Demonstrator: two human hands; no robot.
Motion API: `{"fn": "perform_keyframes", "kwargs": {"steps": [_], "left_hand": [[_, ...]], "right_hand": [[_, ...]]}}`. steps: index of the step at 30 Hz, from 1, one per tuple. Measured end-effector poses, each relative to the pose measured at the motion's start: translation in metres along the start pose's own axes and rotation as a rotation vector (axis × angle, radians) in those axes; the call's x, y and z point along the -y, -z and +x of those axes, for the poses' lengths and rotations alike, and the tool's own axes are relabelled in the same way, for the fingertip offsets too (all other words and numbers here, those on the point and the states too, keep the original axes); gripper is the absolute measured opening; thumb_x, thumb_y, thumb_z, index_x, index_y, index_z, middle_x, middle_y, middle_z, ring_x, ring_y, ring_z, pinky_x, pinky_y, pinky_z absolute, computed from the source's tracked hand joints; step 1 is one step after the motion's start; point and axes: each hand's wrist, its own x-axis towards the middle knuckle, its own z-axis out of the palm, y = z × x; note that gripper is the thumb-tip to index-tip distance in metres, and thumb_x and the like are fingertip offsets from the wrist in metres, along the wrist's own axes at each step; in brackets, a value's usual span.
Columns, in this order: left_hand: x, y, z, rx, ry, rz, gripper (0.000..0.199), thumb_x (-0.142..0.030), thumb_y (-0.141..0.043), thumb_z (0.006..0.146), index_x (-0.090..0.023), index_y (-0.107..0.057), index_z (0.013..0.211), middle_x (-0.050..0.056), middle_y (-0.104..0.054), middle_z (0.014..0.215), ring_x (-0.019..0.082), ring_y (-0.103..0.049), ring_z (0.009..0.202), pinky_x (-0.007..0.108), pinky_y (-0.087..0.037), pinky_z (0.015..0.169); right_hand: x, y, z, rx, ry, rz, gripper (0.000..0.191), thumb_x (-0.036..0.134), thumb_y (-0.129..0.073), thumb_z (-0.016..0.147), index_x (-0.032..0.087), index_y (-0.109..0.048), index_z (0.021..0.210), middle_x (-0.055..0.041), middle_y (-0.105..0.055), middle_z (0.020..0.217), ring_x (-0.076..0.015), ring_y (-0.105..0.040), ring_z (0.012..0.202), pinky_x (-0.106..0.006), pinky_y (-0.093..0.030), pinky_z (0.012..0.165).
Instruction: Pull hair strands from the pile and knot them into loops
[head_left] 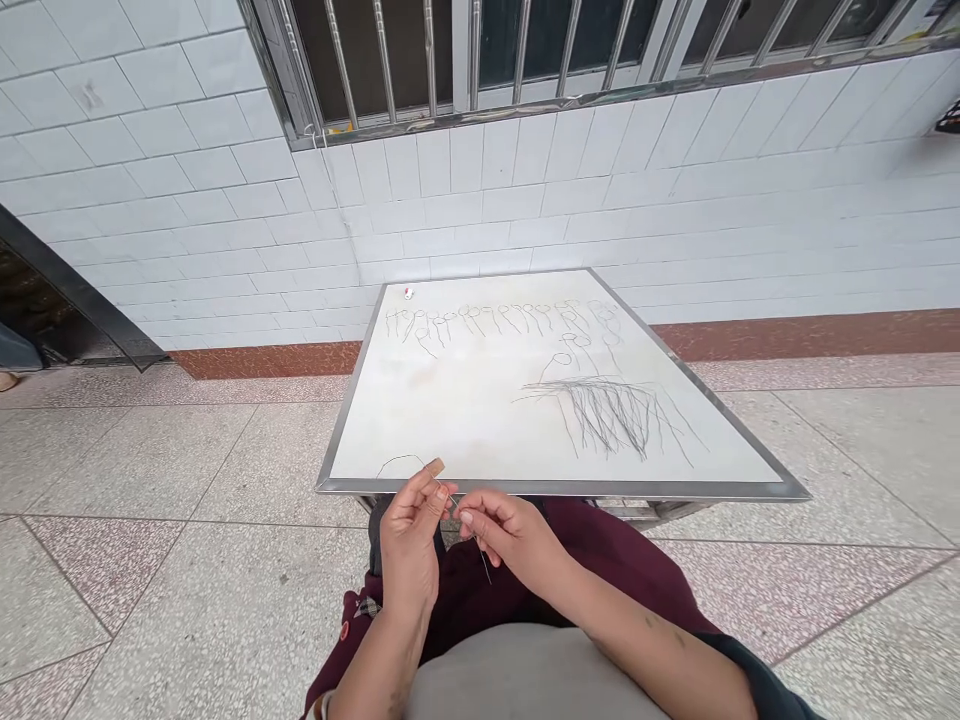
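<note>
My left hand (412, 530) is closed in a pinch just in front of the table's near edge. A tan piece, perhaps tape, shows at its index fingertip. My right hand (514, 535) is closed beside it, fingertips almost touching the left ones. Between them they hold a thin dark wire (485, 562), one end hanging below my right fingers. A thin arc of wire (401, 457) curves over the table edge by my left hand; whether it is the same piece I cannot tell. On the white table (435, 420) lie a heap of straight wires (611, 415) and rows of looped wires (510, 318).
A small white and red object (409, 293) sits at the table's far left corner. Behind stands a white tiled wall (487, 205) with a barred window (525, 50). A dark doorway (60, 290) is at the left. Speckled floor (247, 590) surrounds the table.
</note>
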Motion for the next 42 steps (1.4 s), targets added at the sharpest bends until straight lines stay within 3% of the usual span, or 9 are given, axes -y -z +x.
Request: {"fn": "perform_keyframes", "kwargs": {"steps": [6, 10, 14, 19, 23, 27, 35, 38, 42], "left_hand": [[0.014, -0.006, 0.015, -0.038, 0.081, 0.038, 0.042, -0.033, -0.074, 0.074, -0.019, -0.068, 0.113, 0.001, -0.065, 0.077, 0.014, -0.06, 0.082, 0.024, -0.046, 0.071], [0.023, -0.014, 0.028, 0.064, 0.122, 0.15, 0.047, -0.04, -0.07, 0.077, -0.021, -0.064, 0.12, 0.004, -0.069, 0.09, 0.017, -0.062, 0.088, 0.028, -0.047, 0.076], [0.039, -0.015, 0.034, 0.188, 0.191, 0.336, 0.049, -0.045, -0.067, 0.077, -0.021, -0.065, 0.119, 0.01, -0.07, 0.11, 0.023, -0.062, 0.099, 0.031, -0.048, 0.077], [0.058, -0.003, 0.042, 0.24, 0.232, 0.45, 0.047, -0.049, -0.067, 0.074, -0.019, -0.07, 0.11, 0.01, -0.072, 0.104, 0.025, -0.064, 0.095, 0.033, -0.049, 0.076], [0.068, 0.007, 0.051, 0.264, 0.244, 0.5, 0.049, -0.052, -0.065, 0.075, -0.019, -0.069, 0.111, 0.01, -0.073, 0.104, 0.024, -0.065, 0.093, 0.033, -0.049, 0.077], [0.075, 0.02, 0.067, 0.242, 0.215, 0.519, 0.051, -0.053, -0.064, 0.076, -0.017, -0.068, 0.111, 0.011, -0.073, 0.104, 0.026, -0.066, 0.094, 0.036, -0.051, 0.078], [0.076, 0.039, 0.122, -0.023, 0.007, 0.616, 0.05, -0.057, -0.062, 0.075, -0.018, -0.069, 0.106, 0.011, -0.067, 0.117, 0.029, -0.062, 0.106, 0.035, -0.055, 0.072], [0.083, 0.045, 0.126, -0.075, -0.054, 0.657, 0.052, -0.056, -0.057, 0.079, -0.02, -0.065, 0.115, 0.01, -0.068, 0.113, 0.027, -0.065, 0.095, 0.033, -0.055, 0.063], [0.098, 0.053, 0.121, -0.039, -0.16, 0.795, 0.045, -0.053, -0.054, 0.083, -0.023, -0.066, 0.116, 0.007, -0.071, 0.104, 0.025, -0.066, 0.087, 0.038, -0.053, 0.078]], "right_hand": [[-0.018, 0.001, 0.012, -0.055, 0.029, -0.018, 0.019, 0.036, -0.052, 0.087, 0.018, -0.059, 0.086, 0.0029, -0.057, 0.071, -0.0052, -0.044, 0.045, -0.016, -0.036, 0.04], [-0.03, 0.014, 0.026, -0.147, -0.01, 0.005, 0.02, 0.038, -0.053, 0.086, 0.018, -0.057, 0.086, 0.0036, -0.057, 0.07, -0.0055, -0.044, 0.044, -0.016, -0.037, 0.038], [-0.049, 0.05, 0.051, -0.306, -0.184, -0.033, 0.019, 0.036, -0.048, 0.089, 0.018, -0.055, 0.087, 0.0029, -0.059, 0.072, -0.0058, -0.045, 0.046, -0.017, -0.039, 0.042], [-0.08, 0.112, 0.089, -0.435, -0.309, -0.146, 0.011, 0.022, -0.048, 0.087, 0.017, -0.056, 0.08, -0.0007, -0.063, 0.072, -0.008, -0.051, 0.052, -0.017, -0.039, 0.044], [-0.094, 0.144, 0.104, -0.475, -0.371, -0.242, 0.011, 0.016, -0.049, 0.086, 0.016, -0.057, 0.079, -0.0017, -0.065, 0.073, -0.0081, -0.052, 0.049, -0.018, -0.04, 0.045], [-0.095, 0.16, 0.103, -0.501, -0.388, -0.308, 0.011, 0.017, -0.048, 0.087, 0.016, -0.057, 0.082, -0.0025, -0.066, 0.076, -0.0088, -0.053, 0.049, -0.019, -0.041, 0.045], [-0.085, 0.175, 0.09, -0.549, -0.392, -0.446, 0.012, 0.019, -0.047, 0.089, 0.018, -0.058, 0.086, -0.002, -0.068, 0.079, -0.0095, -0.058, 0.05, -0.021, -0.044, 0.049], [-0.078, 0.178, 0.086, -0.566, -0.383, -0.543, 0.013, 0.021, -0.045, 0.091, 0.018, -0.057, 0.088, -0.0018, -0.067, 0.08, -0.0106, -0.06, 0.052, -0.022, -0.043, 0.049], [-0.062, 0.196, 0.096, -0.614, -0.352, -0.729, 0.015, 0.027, -0.046, 0.093, 0.021, -0.059, 0.092, -0.0031, -0.067, 0.09, -0.0156, -0.062, 0.071, -0.025, -0.041, 0.057]]}}
